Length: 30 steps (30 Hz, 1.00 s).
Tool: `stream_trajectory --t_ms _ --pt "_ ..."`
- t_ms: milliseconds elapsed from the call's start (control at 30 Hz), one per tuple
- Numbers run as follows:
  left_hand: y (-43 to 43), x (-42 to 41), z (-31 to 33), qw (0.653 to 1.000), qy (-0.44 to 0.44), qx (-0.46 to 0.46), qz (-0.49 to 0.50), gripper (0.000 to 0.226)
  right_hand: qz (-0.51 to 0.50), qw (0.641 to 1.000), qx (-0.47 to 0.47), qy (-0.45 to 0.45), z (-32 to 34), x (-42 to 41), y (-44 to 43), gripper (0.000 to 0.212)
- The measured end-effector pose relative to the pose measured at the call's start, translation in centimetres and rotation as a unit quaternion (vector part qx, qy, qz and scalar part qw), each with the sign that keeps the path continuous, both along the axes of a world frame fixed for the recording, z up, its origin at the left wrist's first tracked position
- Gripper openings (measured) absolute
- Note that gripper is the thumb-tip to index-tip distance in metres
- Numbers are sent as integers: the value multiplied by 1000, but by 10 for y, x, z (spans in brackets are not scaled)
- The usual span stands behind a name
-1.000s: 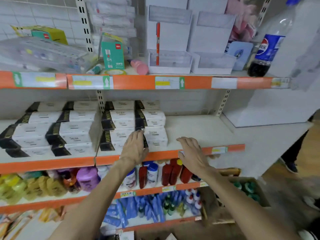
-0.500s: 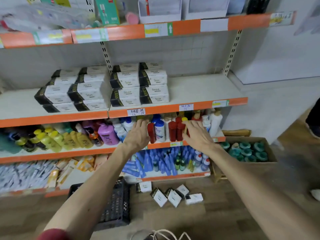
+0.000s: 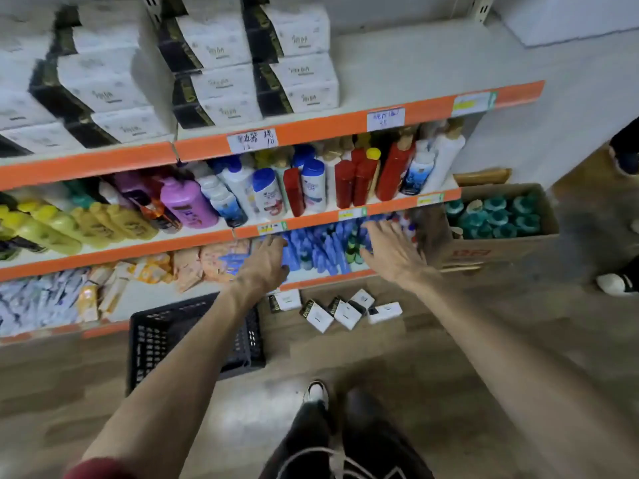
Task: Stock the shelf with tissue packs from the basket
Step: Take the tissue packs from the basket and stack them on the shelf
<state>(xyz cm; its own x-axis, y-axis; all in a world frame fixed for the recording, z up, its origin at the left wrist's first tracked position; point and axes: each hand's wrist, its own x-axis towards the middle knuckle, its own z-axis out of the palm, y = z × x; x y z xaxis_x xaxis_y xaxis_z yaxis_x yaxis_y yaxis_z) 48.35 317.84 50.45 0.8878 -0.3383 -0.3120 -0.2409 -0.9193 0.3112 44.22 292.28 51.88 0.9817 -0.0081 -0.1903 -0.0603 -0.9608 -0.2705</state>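
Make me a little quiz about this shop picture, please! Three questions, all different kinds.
1. True or false: the left hand is holding a tissue pack.
2. Where are the loose tissue packs lying? A) inside the black basket B) on the floor, right of the basket C) in the cardboard box
3. Fill in: the stacked tissue packs sit on the shelf with the ______ front edge.

Key
1. False; both the left hand and the right hand are empty, fingers spread.
2. B
3. orange
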Motion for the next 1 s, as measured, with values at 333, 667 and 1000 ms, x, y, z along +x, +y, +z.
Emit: stream_trajectory --t_ms 333,667,1000 --pt "-20 -3 -376 990 133 33 -19 60 -16 994 3 110 -368 3 -27 57" --pt "-6 7 -743 989 106 98 -16 71 93 977 -103 160 -747 19 -43 89" --pt "-11 24 -834 994 12 104 -11 83 7 987 -56 149 -810 45 -8 97"
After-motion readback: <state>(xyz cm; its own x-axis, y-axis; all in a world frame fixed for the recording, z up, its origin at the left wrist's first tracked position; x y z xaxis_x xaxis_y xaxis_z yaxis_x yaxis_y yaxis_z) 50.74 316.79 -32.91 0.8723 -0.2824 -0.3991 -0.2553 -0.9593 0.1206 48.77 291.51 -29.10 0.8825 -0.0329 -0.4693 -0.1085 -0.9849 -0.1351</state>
